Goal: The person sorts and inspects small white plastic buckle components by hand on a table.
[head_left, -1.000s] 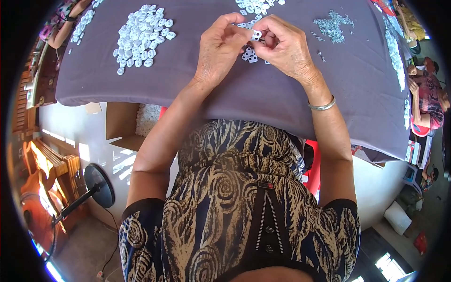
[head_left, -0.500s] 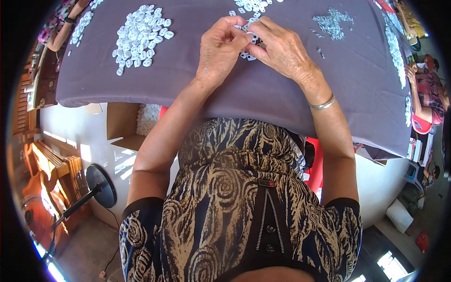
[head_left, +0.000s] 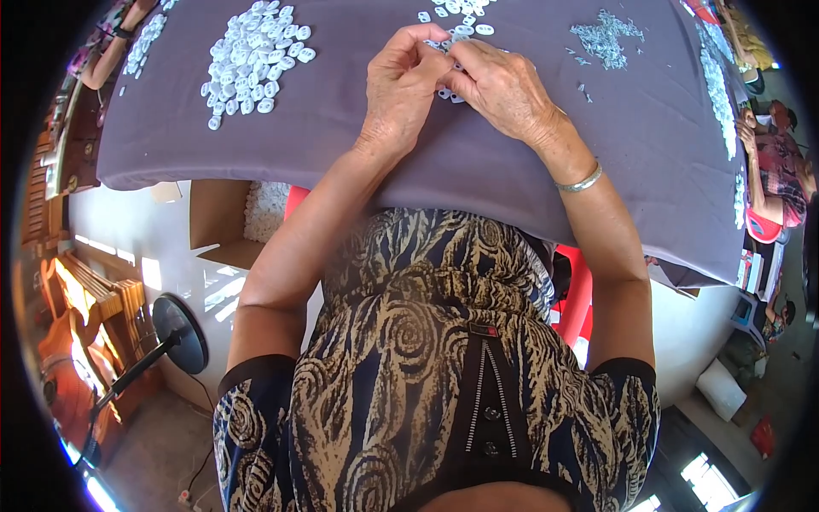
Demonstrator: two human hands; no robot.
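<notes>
My left hand [head_left: 403, 81] and my right hand [head_left: 505, 84] meet fingertip to fingertip over the dark cloth-covered table [head_left: 341, 17]. Both are closed in a pinch, and whatever they hold is hidden by the fingers. Small flat white plastic pieces with holes [head_left: 450, 96] lie beneath and just beyond the fingers. More of these flat pieces [head_left: 461, 8] are heaped at the far edge of the view. To the left is a large pile of rounded white plastic pieces [head_left: 249, 61]. At the right lies a scattered heap of tiny silvery metal parts [head_left: 607, 38].
An open cardboard box [head_left: 215, 218] with white pieces inside stands below the table's left edge. A black round-based stand [head_left: 181, 333] is on the floor at left. Other people sit at both sides, near further white piles [head_left: 717, 90]. Something red [head_left: 576, 290] shows beside my lap.
My hands stay pinched together at almost the same place, with the fingers drawn slightly closer. The whole view has shifted a little, and the piles lie as before.
</notes>
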